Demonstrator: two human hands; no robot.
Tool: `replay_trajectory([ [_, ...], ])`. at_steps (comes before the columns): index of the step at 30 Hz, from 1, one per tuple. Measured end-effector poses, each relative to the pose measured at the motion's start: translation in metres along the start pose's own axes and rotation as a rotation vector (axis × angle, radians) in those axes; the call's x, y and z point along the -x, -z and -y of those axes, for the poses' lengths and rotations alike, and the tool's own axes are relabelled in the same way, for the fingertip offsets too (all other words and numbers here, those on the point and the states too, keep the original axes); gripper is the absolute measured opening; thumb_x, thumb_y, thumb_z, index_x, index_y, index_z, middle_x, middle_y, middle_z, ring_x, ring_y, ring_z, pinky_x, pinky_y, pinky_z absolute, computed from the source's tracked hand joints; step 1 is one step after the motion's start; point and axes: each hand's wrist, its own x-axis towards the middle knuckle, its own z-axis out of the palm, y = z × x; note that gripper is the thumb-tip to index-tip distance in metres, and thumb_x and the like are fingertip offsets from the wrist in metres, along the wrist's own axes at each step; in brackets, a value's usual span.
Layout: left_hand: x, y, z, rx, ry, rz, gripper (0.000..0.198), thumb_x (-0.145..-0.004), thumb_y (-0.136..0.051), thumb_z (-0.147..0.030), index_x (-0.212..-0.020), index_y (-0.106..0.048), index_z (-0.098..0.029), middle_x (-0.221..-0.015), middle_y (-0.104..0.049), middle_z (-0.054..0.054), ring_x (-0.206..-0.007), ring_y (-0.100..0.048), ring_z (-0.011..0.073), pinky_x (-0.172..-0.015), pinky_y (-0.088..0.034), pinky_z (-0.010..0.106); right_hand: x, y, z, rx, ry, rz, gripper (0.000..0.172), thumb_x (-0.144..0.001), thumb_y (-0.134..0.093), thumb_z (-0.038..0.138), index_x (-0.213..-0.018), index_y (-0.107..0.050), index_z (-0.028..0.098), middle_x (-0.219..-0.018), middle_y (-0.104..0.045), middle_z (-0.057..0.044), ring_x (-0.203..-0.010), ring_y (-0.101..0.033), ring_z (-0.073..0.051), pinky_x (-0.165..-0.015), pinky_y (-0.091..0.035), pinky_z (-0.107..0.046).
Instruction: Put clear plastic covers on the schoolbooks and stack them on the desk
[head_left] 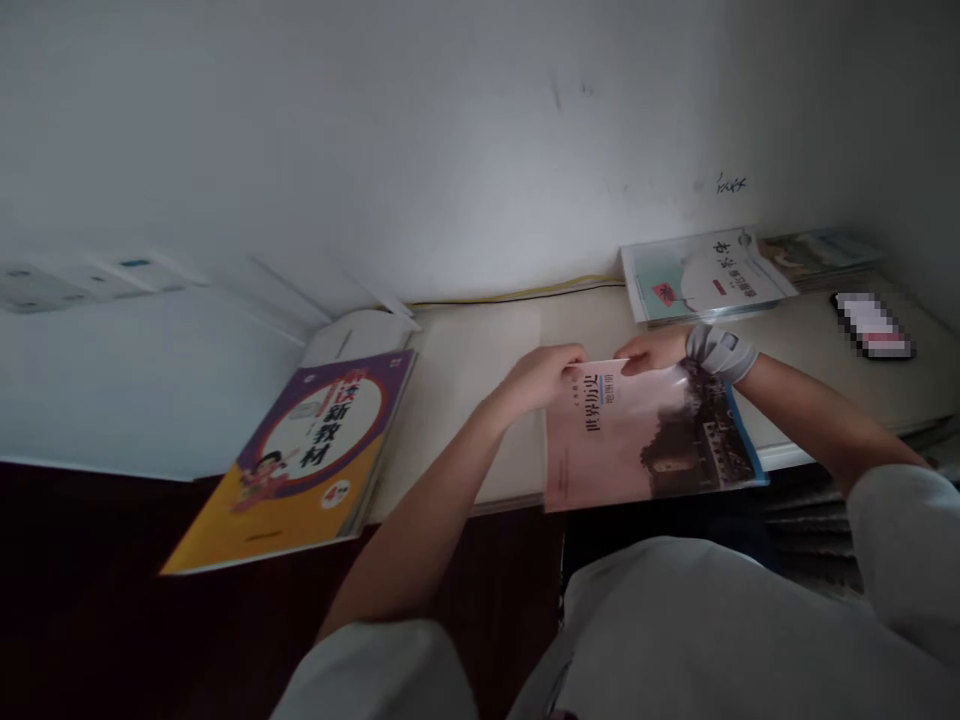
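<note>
Both hands grip one pink paperback book (pixel 615 440) along its far edge, close together. The cover carries dark Chinese characters and a picture of stone buildings, and its near edge reaches over the front of the white tabletop (pixel 480 400). My left hand (pixel 540 375) is closed on the book's far left corner. Just to the right, my right hand (pixel 656 352) is closed on the same edge, with a pale band (pixel 724 350) round the wrist. The fingertips under or behind the cover are hidden.
A stack with a purple and yellow workbook (pixel 300 450) on top juts over the front edge at left. Behind my right hand lies a pale green and white booklet pile (pixel 705 275), beside other books (pixel 817 250). A phone (pixel 874 325) lies at right. Cables (pixel 525 292) run along the wall.
</note>
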Motion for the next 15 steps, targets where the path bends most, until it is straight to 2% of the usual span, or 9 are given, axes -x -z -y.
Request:
replay_trajectory([
  [1, 0.004, 0.005, -0.006, -0.016, -0.008, -0.142, 0.016, -0.083, -0.049, -0.016, -0.093, -0.061, -0.019, -0.093, -0.066, 0.005, -0.088, -0.061, 0.0194, -0.081, -0.046, 0.032, 0.002, 0.006, -0.003, -0.034, -0.008, 0.015, 0.03, -0.084, -0.061, 0.037, -0.099, -0.068, 0.013, -0.083, -0.073, 0.0, -0.08, -0.063, -0.015, -0.077, -0.049, -0.028],
  [3, 0.012, 0.015, -0.014, -0.028, -0.024, -0.502, 0.021, -0.083, -0.054, -0.019, -0.104, -0.059, -0.02, -0.108, -0.063, 0.006, -0.105, -0.058, 0.0221, -0.093, -0.045, 0.037, 0.012, 0.021, -0.014, -0.202, 0.004, 0.034, 0.029, -0.081, -0.063, 0.038, -0.094, -0.069, 0.013, -0.078, -0.071, 0.001, -0.074, -0.063, -0.014, -0.072, -0.05, -0.027],
  [5, 0.019, 0.023, -0.017, 0.025, -0.039, -0.85, 0.029, -0.084, -0.058, -0.026, -0.113, -0.055, -0.021, -0.116, -0.059, 0.006, -0.114, -0.054, 0.0222, -0.099, -0.044, 0.039, 0.029, 0.034, -0.031, -0.54, -0.003, -0.058, 0.028, -0.078, -0.065, 0.038, -0.09, -0.068, 0.013, -0.077, -0.07, 0.0, -0.068, -0.062, -0.014, -0.069, -0.052, -0.029],
  [7, 0.023, 0.027, -0.015, 0.153, -0.061, -1.108, 0.033, -0.085, -0.059, -0.034, -0.115, -0.052, -0.024, -0.115, -0.057, 0.005, -0.111, -0.056, 0.0202, -0.097, -0.047, 0.037, 0.047, 0.043, -0.051, -0.935, -0.039, -0.302, 0.025, -0.075, -0.068, 0.034, -0.089, -0.067, 0.014, -0.079, -0.071, -0.001, -0.068, -0.063, -0.014, -0.071, -0.054, -0.032],
  [9, 0.019, 0.023, -0.008, 0.318, -0.071, -1.263, 0.033, -0.086, -0.059, -0.041, -0.113, -0.051, -0.025, -0.111, -0.057, 0.004, -0.105, -0.059, 0.0177, -0.092, -0.049, 0.034, 0.062, 0.045, -0.07, -1.212, -0.068, -0.644, 0.021, -0.075, -0.068, 0.029, -0.091, -0.064, 0.017, -0.084, -0.071, -0.001, -0.076, -0.065, -0.015, -0.08, -0.055, -0.034],
  [10, 0.013, 0.017, -0.004, 0.399, -0.059, -1.284, 0.032, -0.086, -0.058, -0.043, -0.111, -0.051, -0.025, -0.109, -0.058, 0.004, -0.103, -0.06, 0.0171, -0.09, -0.05, 0.034, 0.066, 0.042, -0.079, -1.312, -0.08, -0.803, 0.018, -0.076, -0.067, 0.026, -0.092, -0.062, 0.019, -0.086, -0.071, 0.0, -0.081, -0.066, -0.015, -0.084, -0.055, -0.034],
  [12, -0.007, -0.002, 0.002, 0.54, 0.012, -1.2, 0.031, -0.087, -0.056, -0.046, -0.108, -0.051, -0.024, -0.108, -0.059, 0.005, -0.102, -0.061, 0.0177, -0.089, -0.051, 0.034, 0.065, 0.03, -0.094, -1.473, -0.145, -1.073, 0.015, -0.078, -0.062, 0.022, -0.092, -0.058, 0.022, -0.086, -0.07, 0.002, -0.085, -0.067, -0.014, -0.086, -0.055, -0.034],
  [13, -0.019, -0.013, 0.003, 0.596, 0.066, -1.098, 0.032, -0.088, -0.054, -0.047, -0.109, -0.05, -0.024, -0.11, -0.06, 0.007, -0.103, -0.061, 0.0188, -0.088, -0.052, 0.035, 0.061, 0.022, -0.1, -1.536, -0.197, -1.165, 0.014, -0.078, -0.06, 0.02, -0.092, -0.057, 0.023, -0.085, -0.07, 0.002, -0.084, -0.067, -0.013, -0.085, -0.056, -0.034],
  [15, -0.046, -0.038, 0.001, 0.698, 0.183, -0.814, 0.037, -0.093, -0.045, -0.049, -0.12, -0.046, -0.025, -0.12, -0.059, 0.011, -0.104, -0.063, 0.0211, -0.083, -0.054, 0.036, 0.048, 0.003, -0.11, -1.628, -0.309, -1.29, 0.015, -0.078, -0.056, 0.017, -0.092, -0.053, 0.024, -0.08, -0.068, 0.003, -0.079, -0.067, -0.013, -0.081, -0.057, -0.033],
])
